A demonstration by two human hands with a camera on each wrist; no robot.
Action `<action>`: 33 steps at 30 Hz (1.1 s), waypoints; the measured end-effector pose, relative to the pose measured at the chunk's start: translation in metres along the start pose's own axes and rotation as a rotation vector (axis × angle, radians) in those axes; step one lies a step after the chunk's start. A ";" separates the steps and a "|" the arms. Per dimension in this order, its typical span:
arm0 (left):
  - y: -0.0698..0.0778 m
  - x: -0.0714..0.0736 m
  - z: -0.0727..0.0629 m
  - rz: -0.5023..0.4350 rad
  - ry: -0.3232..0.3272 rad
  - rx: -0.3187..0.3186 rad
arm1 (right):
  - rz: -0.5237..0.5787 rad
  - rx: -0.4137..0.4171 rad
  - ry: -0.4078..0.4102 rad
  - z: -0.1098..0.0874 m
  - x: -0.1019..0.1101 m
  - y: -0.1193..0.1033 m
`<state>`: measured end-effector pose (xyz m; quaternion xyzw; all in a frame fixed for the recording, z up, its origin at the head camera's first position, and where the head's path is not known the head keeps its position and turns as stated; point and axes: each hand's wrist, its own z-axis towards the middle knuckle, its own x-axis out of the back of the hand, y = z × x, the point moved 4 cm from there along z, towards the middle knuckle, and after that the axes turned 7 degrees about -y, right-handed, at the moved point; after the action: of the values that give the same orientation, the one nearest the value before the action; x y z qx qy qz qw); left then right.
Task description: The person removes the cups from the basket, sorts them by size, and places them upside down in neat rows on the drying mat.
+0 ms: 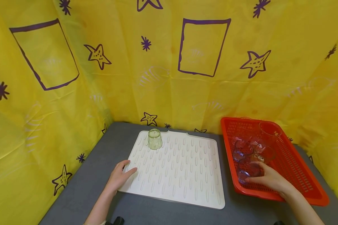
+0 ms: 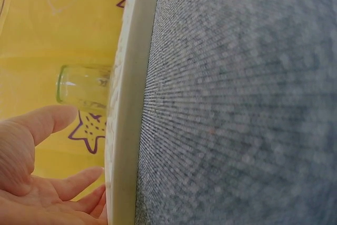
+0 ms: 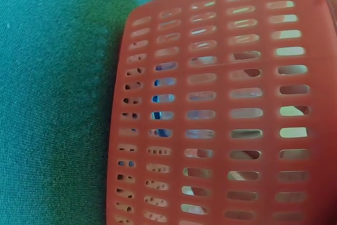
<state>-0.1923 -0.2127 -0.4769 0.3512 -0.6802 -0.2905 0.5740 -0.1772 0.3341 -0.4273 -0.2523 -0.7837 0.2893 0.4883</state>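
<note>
In the head view my left hand [image 1: 120,175] rests by the left edge of a white ribbed drying mat [image 1: 180,168], thumb and fingers apart, holding nothing. The left wrist view shows the same relaxed hand [image 2: 37,172] beside the mat's edge. One greenish clear glass [image 1: 155,139] stands upside down at the mat's back left. On the right, my right hand [image 1: 267,178] reaches into a red plastic basket [image 1: 301,175], thumb and fingers curved round a purplish clear glass [image 1: 243,176]. In the right wrist view the basket wall hides that hand.
Several more clear glasses [image 1: 242,145] lie in the basket's left and back part. Grey tabletop [image 1: 169,215] surrounds the mat and basket. A yellow patterned cloth [image 1: 163,87] hangs behind the table and along its left side.
</note>
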 end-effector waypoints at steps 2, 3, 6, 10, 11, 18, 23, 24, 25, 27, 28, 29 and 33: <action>0.000 0.000 0.000 -0.003 0.001 -0.001 | -0.009 -0.008 0.003 0.000 0.000 0.001; 0.000 0.000 0.000 -0.004 0.001 -0.001 | -0.010 -0.013 0.004 0.000 0.000 0.001; -0.001 0.000 0.000 -0.009 0.005 -0.004 | -0.006 -0.013 0.015 -0.001 0.001 0.000; -0.001 0.000 -0.001 -0.012 0.017 -0.014 | 0.011 0.012 0.040 -0.003 0.000 -0.003; -0.001 0.000 -0.001 -0.013 0.018 -0.014 | 0.010 0.013 0.053 -0.004 0.001 -0.003; -0.001 -0.001 0.000 -0.008 0.026 -0.019 | 0.023 0.015 0.119 -0.007 0.003 -0.006; -0.003 -0.002 0.001 -0.016 0.002 0.002 | 0.008 0.008 0.155 -0.011 0.006 -0.008; -0.003 -0.001 0.001 -0.018 0.002 0.004 | 0.002 0.009 0.164 -0.012 0.007 -0.009; -0.002 -0.001 0.001 -0.021 0.002 0.005 | -0.001 0.011 0.173 -0.013 0.007 -0.011; -0.002 -0.001 0.001 -0.026 -0.001 0.012 | 0.000 0.016 0.188 -0.015 0.007 -0.014; -0.002 -0.001 0.001 -0.029 -0.003 0.014 | 0.005 0.020 0.193 -0.016 0.007 -0.015; -0.002 -0.001 0.001 -0.028 -0.004 0.016 | 0.012 0.017 0.198 -0.017 0.007 -0.016; 0.000 -0.001 0.002 -0.030 -0.009 0.025 | 0.065 0.001 0.203 -0.020 0.006 -0.021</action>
<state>-0.1940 -0.2114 -0.4777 0.3674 -0.6811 -0.2922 0.5620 -0.1636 0.3276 -0.4013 -0.3056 -0.7215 0.2782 0.5556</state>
